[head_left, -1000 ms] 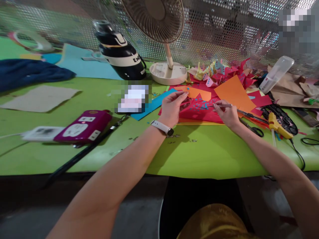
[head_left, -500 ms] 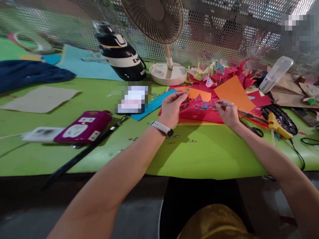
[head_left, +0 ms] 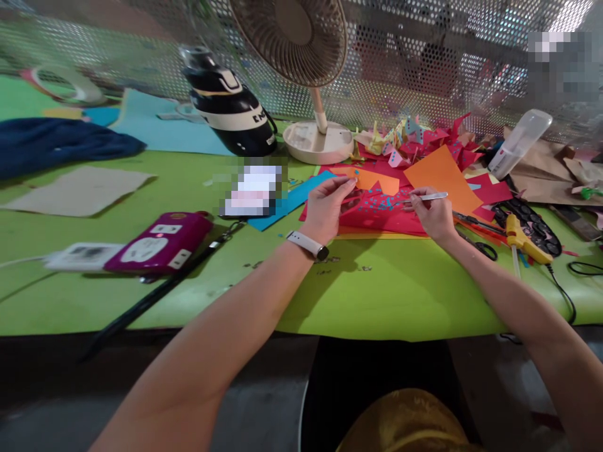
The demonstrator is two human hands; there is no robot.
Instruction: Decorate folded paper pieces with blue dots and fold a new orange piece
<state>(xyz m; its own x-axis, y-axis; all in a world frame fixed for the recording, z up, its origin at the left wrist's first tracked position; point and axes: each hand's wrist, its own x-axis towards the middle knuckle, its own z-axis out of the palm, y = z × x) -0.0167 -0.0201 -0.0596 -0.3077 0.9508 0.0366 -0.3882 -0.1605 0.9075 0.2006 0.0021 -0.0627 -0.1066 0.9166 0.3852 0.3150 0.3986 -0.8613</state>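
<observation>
My left hand (head_left: 327, 204), with a watch on its wrist, pinches the left part of an orange paper cut-out (head_left: 384, 182). A small blue dot sits on the cut-out near my fingertips. My right hand (head_left: 431, 213) is closed round slim silver tweezers (head_left: 433, 196), their tips pointing left over the red paper (head_left: 372, 221). Many tiny blue paper bits (head_left: 384, 202) lie scattered on that red paper, between my two hands. Whether the tweezers hold a bit is too small to tell.
Right of my hands lie an orange sheet (head_left: 445, 179), scissors (head_left: 485, 251) and a yellow glue gun (head_left: 525, 242). Folded paper pieces (head_left: 419, 141) are heaped behind. A fan (head_left: 318, 141), a black bottle (head_left: 235, 119), a phone (head_left: 254, 188) and a purple power strip (head_left: 160, 245) stand leftward.
My right hand has shifted slightly right, and the tweezers show more clearly, with tips nearer the blue bits. My left hand keeps its hold on the orange cut-out.
</observation>
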